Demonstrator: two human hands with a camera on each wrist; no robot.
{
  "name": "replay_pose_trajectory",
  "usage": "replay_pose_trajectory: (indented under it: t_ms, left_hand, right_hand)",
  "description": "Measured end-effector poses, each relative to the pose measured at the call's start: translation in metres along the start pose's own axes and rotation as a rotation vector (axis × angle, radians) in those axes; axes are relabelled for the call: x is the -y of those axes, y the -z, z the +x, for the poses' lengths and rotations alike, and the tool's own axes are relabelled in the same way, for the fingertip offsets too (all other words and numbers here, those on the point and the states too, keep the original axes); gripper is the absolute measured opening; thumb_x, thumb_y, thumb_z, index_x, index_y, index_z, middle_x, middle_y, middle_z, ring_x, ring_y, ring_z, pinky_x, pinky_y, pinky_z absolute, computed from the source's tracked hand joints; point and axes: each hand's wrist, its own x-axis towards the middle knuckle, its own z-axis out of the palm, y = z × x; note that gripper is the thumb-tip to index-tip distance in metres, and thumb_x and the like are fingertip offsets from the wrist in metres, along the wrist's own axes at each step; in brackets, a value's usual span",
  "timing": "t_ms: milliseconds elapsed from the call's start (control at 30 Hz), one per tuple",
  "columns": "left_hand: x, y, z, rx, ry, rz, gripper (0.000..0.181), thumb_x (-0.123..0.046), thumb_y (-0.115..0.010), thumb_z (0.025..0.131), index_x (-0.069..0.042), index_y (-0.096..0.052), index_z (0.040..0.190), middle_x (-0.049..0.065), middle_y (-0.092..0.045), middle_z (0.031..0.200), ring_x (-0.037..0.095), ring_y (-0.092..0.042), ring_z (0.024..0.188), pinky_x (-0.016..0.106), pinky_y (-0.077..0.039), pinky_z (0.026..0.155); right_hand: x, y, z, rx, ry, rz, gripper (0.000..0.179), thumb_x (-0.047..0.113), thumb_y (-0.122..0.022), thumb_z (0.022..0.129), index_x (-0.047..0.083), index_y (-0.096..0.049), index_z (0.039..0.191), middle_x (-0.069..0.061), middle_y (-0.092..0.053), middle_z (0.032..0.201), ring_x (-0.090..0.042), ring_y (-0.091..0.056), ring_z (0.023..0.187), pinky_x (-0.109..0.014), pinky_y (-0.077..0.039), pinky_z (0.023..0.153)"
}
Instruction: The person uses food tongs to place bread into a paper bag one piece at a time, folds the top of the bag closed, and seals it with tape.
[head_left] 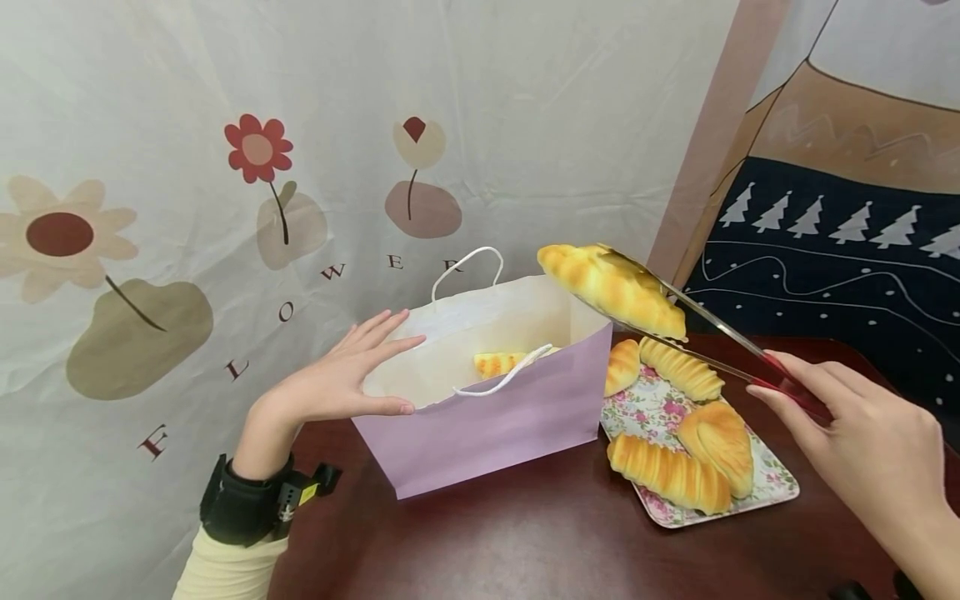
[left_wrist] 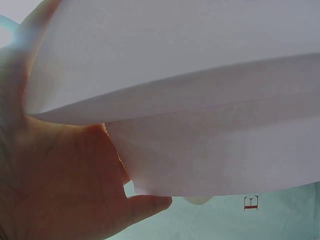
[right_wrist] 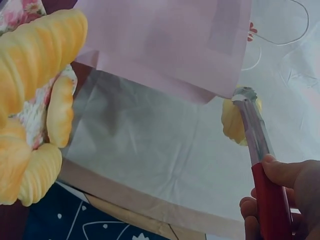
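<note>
Holding a plump bread (head_left: 611,287) in red-handled tongs (head_left: 798,392), right by the lilac bag (head_left: 495,442)

Head view first, and the right hand (head_left: 870,433) has its thumb and fingers curled firmly around the tongs! The metal arms are parted by just the thickness of that bread, one across its top, one under it, clamped on both sides. And where's the bread? Up in the air at the bag's right rear corner, its near end above the floral tray (head_left: 768,487). Over to the left hand (head_left: 337,375): fingers straight and spread wide, thumb well apart from them and lying by the front rim, at the bag's left end. Inside the bag, a second bread (head_left: 497,364) peeks out, and four more breads (head_left: 667,473) lie on the tray, on the dark red table (head_left: 487,533)

To the left wrist view: palm up against the bag's paper edge, one fingertip showing past the serrated corner, but how hard it presses I cannot tell!

Now the right wrist view: thumb on one side of the red handle, fingers folded around the other, and the scalloped metal tip sits against the bread, just beside the bag's corner
</note>
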Motion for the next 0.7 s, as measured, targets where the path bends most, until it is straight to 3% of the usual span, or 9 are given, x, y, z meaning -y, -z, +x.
replay_pose_trajectory:
  t_ms: [267, 500, 700]
  left_hand:
    - [-0.001, 0.001, 0.0, 0.0, -0.002, 0.0, 0.08, -0.05, -0.074, 0.084, -0.021, -0.043, 0.152, 0.01, -0.016, 0.168, 0.037, -0.01, 0.155, 0.07, -0.005, 0.12]
    - [-0.001, 0.0, 0.0, 0.0, -0.001, 0.002, 0.08, -0.05, -0.074, 0.084, -0.023, -0.043, 0.152, 0.01, -0.016, 0.168, 0.036, -0.009, 0.155, 0.07, -0.005, 0.12]
    - [-0.001, 0.0, -0.001, -0.003, -0.001, 0.002, 0.08, -0.05, -0.074, 0.084, -0.023, -0.043, 0.152, 0.01, -0.017, 0.168, 0.036, -0.009, 0.155, 0.07, -0.006, 0.12]
  right_hand:
    - [0.007, -0.001, 0.004, -0.019, 0.039, 0.029, 0.094, 0.081, -0.024, 0.087, 0.007, -0.073, 0.117, -0.018, -0.072, 0.088, -0.011, -0.039, 0.048, -0.017, -0.024, 0.041]
    - [0.015, -0.004, 0.006, -0.012, 0.084, 0.044, 0.088, 0.08, -0.023, 0.09, 0.014, -0.071, 0.122, -0.017, -0.074, 0.093, -0.018, -0.046, 0.051, -0.022, -0.029, 0.042]
    - [0.017, -0.007, 0.006, -0.037, 0.135, 0.038, 0.081, 0.077, -0.026, 0.093, 0.016, -0.073, 0.119, -0.012, -0.073, 0.085, -0.013, -0.04, 0.05, -0.018, -0.024, 0.042]
